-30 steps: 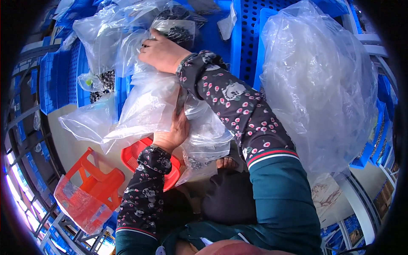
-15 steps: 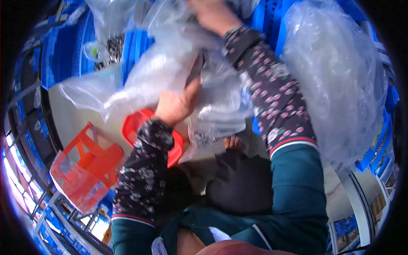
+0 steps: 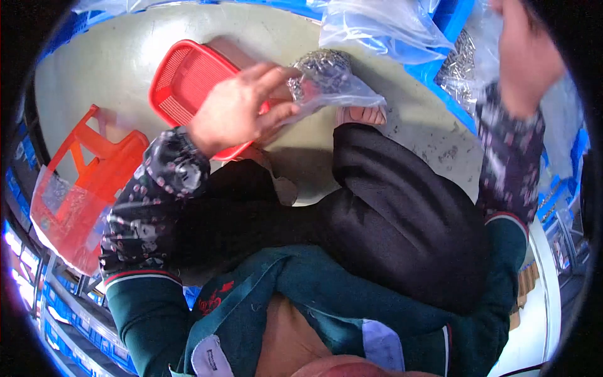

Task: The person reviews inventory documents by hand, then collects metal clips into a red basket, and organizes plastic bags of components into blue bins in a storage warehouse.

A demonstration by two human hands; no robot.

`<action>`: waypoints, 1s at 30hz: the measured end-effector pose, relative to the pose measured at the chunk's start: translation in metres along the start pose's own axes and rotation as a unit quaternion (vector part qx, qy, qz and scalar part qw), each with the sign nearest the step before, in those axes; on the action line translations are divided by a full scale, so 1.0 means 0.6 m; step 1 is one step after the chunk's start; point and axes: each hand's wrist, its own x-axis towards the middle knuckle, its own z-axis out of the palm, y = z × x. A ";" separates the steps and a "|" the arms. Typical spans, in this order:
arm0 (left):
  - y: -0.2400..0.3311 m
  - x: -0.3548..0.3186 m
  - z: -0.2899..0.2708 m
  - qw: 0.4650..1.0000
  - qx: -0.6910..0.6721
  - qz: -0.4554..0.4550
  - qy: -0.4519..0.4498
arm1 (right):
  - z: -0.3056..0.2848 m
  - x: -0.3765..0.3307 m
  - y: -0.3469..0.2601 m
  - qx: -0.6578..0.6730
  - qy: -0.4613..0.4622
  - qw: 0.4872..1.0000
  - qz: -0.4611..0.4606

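My left hand hangs over the right side of a red plastic basket, palm down, fingers spread and slightly curled. Its fingertips are close beside a clear plastic bag of small metal parts on the floor; whether they touch it I cannot tell. At the upper right, my right hand is raised over a blue bin holding loose shiny metal pieces and clear plastic. Motion blurs this hand, and its fingertips reach the picture's rim, so its grip is unclear.
An orange-red plastic stool stands at the left with a clear bag hanging on it. More clear plastic sheeting drapes by the blue bins at the top. My foot is beside the parts bag.
The view has swung down toward the floor. My left hand no longer has the dark blade-like tool seen earlier and is now over the basket. My right hand is now farther right.
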 end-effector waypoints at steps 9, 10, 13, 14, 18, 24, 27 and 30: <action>0.025 0.013 0.116 0.995 -0.010 0.097 0.020 | 0.062 -0.244 -0.099 0.096 -0.613 0.635 0.460; 0.022 0.015 0.121 0.995 -0.014 0.100 0.019 | 0.068 -0.244 -0.097 0.152 -0.560 0.613 0.536; 0.011 0.015 0.137 0.988 -0.021 0.144 0.048 | 0.093 -0.240 -0.095 0.199 -0.404 0.639 0.623; 0.007 0.013 0.142 0.986 -0.012 0.160 0.034 | 0.105 -0.248 -0.085 0.223 -0.345 0.669 0.620; 0.012 0.015 0.132 0.987 -0.043 0.154 0.028 | 0.113 -0.284 -0.073 0.238 -0.249 0.730 0.590; 0.024 0.041 0.150 0.998 -0.063 0.009 0.007 | 0.126 -0.285 -0.067 0.195 -0.243 0.761 0.569; 0.025 0.043 0.159 0.993 -0.119 -0.002 0.012 | 0.127 -0.287 -0.063 0.188 -0.225 0.779 0.554; -0.003 0.056 0.164 0.972 -0.232 0.028 -0.037 | 0.123 -0.291 -0.065 0.196 -0.227 0.794 0.528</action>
